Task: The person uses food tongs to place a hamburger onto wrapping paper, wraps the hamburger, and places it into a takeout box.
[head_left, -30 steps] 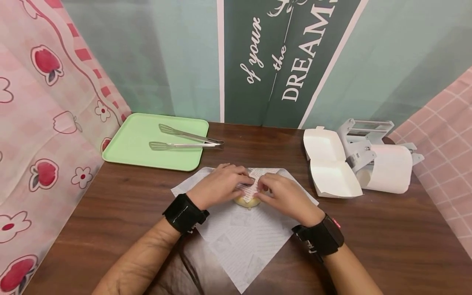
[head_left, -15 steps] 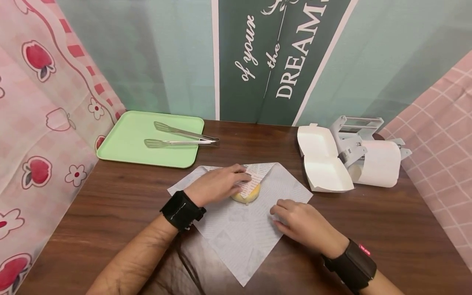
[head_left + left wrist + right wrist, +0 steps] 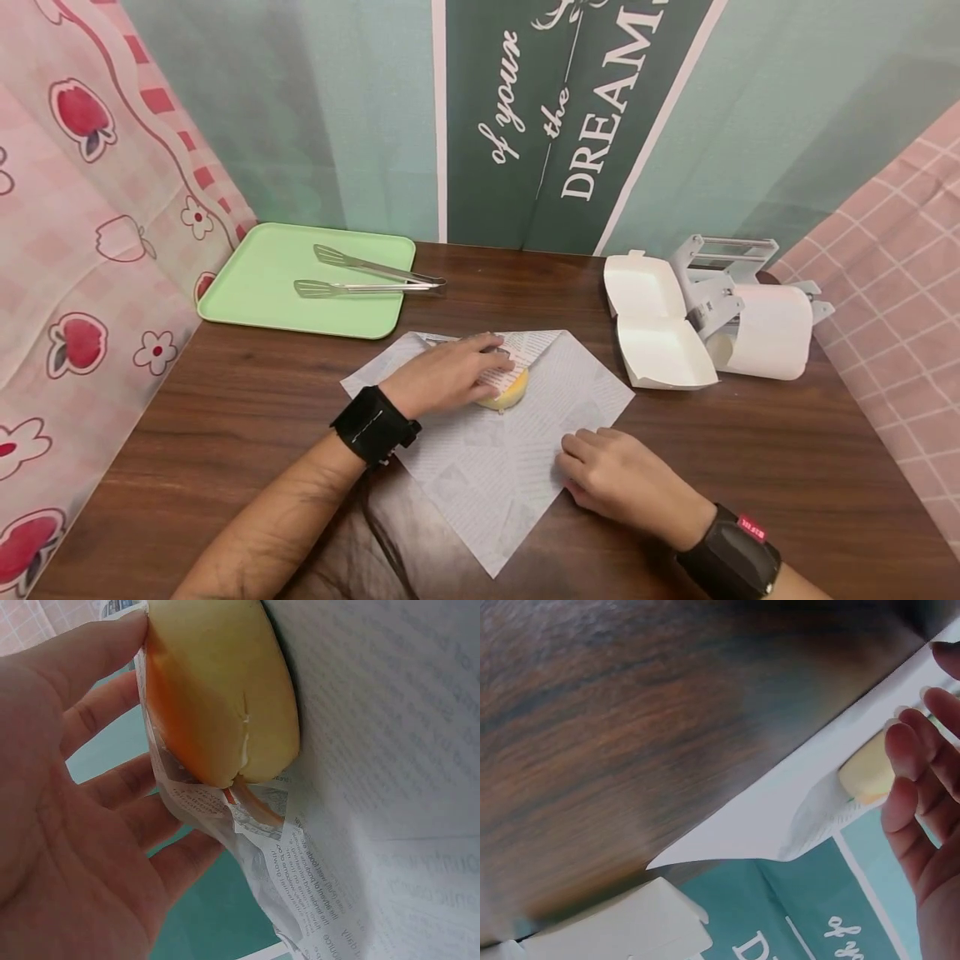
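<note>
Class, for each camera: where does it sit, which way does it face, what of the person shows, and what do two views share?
Head: worn on the head, facing forward and down at a printed white paper sheet; left hand, right hand and forearms show.
Left wrist: faces the rounded yellow bun; left hand shows.
Right wrist: faces across the brown wooden table; right hand shows.
Shared: head and right wrist both show the white hinged box.

Perhaps a kitchen-like booth; bun (image 3: pixel 217 682), tongs (image 3: pixel 375 288), tray (image 3: pixel 262 275), cloth walls (image 3: pixel 300 108).
</note>
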Demonstrator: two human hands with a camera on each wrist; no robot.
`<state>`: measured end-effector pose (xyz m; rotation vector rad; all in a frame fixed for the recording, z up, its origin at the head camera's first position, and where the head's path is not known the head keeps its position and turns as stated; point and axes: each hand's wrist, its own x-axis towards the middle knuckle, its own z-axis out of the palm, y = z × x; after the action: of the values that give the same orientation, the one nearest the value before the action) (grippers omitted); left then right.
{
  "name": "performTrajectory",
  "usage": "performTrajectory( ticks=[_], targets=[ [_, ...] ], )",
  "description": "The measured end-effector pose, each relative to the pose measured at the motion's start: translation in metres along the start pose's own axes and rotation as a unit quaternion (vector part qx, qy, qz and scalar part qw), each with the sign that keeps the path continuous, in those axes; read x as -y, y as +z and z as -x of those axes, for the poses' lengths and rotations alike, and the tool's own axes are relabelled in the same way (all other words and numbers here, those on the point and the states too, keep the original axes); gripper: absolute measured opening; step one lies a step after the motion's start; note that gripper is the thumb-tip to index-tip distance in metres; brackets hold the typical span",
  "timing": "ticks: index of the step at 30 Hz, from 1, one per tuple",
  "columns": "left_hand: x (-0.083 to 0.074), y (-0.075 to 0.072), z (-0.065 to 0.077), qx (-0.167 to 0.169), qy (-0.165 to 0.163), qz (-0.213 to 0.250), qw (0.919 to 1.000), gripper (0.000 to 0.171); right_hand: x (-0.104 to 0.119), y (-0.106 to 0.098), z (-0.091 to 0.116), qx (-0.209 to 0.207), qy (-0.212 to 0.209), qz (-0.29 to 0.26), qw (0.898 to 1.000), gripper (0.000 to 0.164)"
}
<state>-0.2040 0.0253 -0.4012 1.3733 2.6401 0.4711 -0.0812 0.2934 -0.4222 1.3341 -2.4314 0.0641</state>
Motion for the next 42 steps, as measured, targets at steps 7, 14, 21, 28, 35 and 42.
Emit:
performTrajectory(
  ticks=[7,14,21,28,35,42],
  targets=[
    [0.006,0.002,-0.004,-0.014,0.016,0.003,0.9998,0.04,0.007,0.005,-0.007,0.0,-0.031,0.023,0.999,0.013],
    [0.01,0.002,-0.006,-0.021,0.03,-0.006,0.9993,0.041,0.015,0.003,-0.013,0.012,-0.057,0.013,0.998,0.008],
    [0.011,0.001,-0.005,-0.018,0.026,-0.003,0.9995,0.042,0.019,0.005,-0.02,0.018,-0.062,0.056,0.996,0.032],
    [0.011,0.003,-0.006,-0.031,0.041,-0.014,0.9986,0.042,0.021,0.007,-0.021,0.003,-0.066,0.047,0.997,0.022],
    [0.011,0.003,-0.007,-0.067,0.05,-0.016,0.9964,0.039,0.023,0.011,-0.025,-0.003,-0.014,-0.01,1.0,0.034],
    [0.011,0.002,-0.006,-0.072,0.051,-0.014,0.996,0.033,0.017,0.009,-0.031,-0.011,0.037,-0.076,0.996,0.009]
  ],
)
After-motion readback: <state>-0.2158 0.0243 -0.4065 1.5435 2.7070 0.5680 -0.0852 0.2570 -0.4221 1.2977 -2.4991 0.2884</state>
